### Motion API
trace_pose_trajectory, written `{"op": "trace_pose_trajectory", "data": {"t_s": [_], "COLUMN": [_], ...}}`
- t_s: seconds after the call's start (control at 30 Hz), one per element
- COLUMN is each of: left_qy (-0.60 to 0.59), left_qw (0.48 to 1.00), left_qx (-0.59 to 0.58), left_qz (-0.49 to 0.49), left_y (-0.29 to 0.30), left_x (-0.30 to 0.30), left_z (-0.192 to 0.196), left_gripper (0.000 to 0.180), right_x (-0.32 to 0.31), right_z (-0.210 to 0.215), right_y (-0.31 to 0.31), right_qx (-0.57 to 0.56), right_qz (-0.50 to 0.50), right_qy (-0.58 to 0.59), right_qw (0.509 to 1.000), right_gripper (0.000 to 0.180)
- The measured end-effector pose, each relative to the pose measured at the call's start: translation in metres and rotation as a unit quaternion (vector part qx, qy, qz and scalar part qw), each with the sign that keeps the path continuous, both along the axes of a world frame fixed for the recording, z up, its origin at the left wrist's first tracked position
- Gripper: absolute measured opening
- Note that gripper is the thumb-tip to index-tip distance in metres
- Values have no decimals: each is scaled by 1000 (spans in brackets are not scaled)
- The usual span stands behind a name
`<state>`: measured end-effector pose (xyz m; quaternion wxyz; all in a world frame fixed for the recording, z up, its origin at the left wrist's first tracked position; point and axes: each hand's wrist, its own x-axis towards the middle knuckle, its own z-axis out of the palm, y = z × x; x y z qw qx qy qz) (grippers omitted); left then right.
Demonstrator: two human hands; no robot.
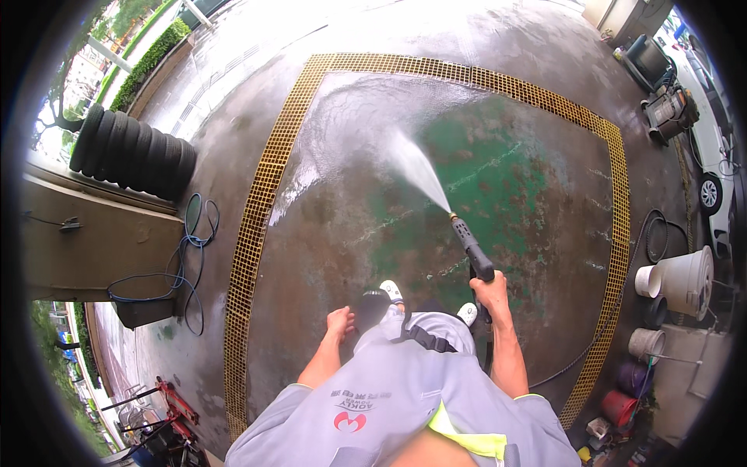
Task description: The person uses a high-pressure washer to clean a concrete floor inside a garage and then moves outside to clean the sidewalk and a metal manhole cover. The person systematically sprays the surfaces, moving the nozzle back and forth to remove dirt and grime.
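Inside the yellow grating (261,204), my left hand (339,321) half-curls its fingers while those of my right hand (491,290) wrap the spray gun (472,247). Recoil might twist it from that one-handed grip.

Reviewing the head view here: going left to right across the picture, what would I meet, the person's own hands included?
Stack of black tires → left run of yellow grating → left hand → white water spray → right hand → right run of yellow grating → large pale bucket.
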<state>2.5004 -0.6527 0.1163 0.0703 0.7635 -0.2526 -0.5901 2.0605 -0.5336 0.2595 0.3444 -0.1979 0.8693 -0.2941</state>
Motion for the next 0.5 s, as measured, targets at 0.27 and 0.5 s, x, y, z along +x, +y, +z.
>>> {"op": "trace_pose_trajectory", "data": {"t_s": [0.27, 0.5], "left_qy": [0, 15], "left_qw": [1000, 999], "left_qx": [-3, 42], "left_qz": [-14, -21], "left_y": [-108, -122], "left_x": [52, 35], "left_z": [-5, -7], "left_gripper": [27, 29], "right_x": [-69, -129], "right_z": [34, 39], "right_y": [27, 33], "right_qx": [9, -37], "right_qz": [-359, -427], "right_qy": [66, 91], "right_qw": [931, 899], "right_gripper": [22, 19]}}
